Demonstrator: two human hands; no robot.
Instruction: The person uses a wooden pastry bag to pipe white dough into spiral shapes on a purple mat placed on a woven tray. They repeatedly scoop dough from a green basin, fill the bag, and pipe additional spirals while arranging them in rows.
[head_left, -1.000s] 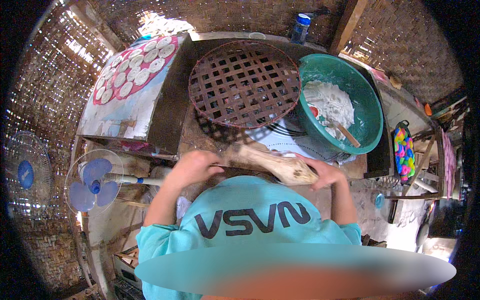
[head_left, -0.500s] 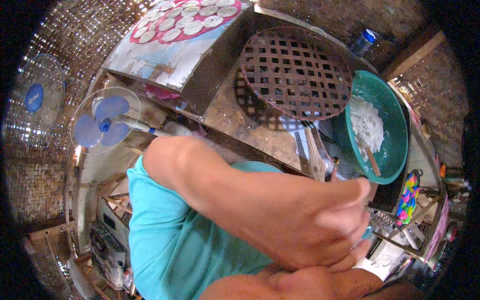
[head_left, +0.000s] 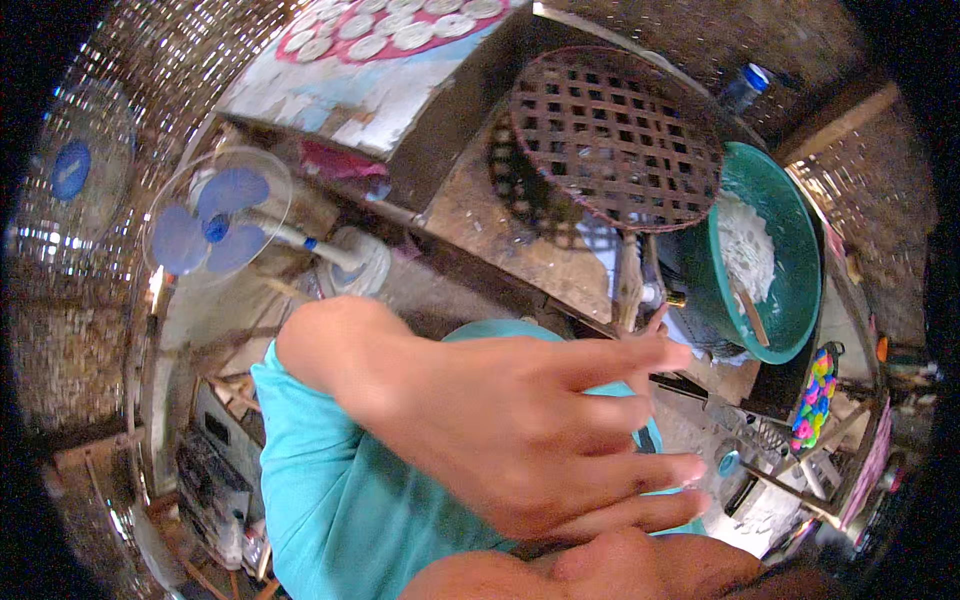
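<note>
My left hand point(head_left: 540, 430) is raised in the middle of the view, back up and slightly blurred, its fingers apart and pointing right. It holds nothing and lies over the teal shirt point(head_left: 370, 500). At the lower edge, bare skin point(head_left: 640, 565) seems to be my right arm; the right hand's fingers do not show. Beyond the left hand stands a green basin point(head_left: 803, 250) with a white doughy mass point(head_left: 745, 250) and a wooden spatula point(head_left: 752, 315). A round open-weave tray point(head_left: 620, 140) lies tilted beside the basin.
Pale coiled rounds point(head_left: 413, 37) lie on pink cloth atop a box point(head_left: 320, 115). A blue-bladed fan point(head_left: 215, 228) stands at left, with another fan point(head_left: 72, 168) behind. A blue-capped jar point(head_left: 745, 88) sits far right. A colourful beaded item point(head_left: 815, 400) hangs by the table.
My left hand has drawn back leftward, away from the basin, and its fingers have spread. The view has shifted slightly, showing more of the fan's base.
</note>
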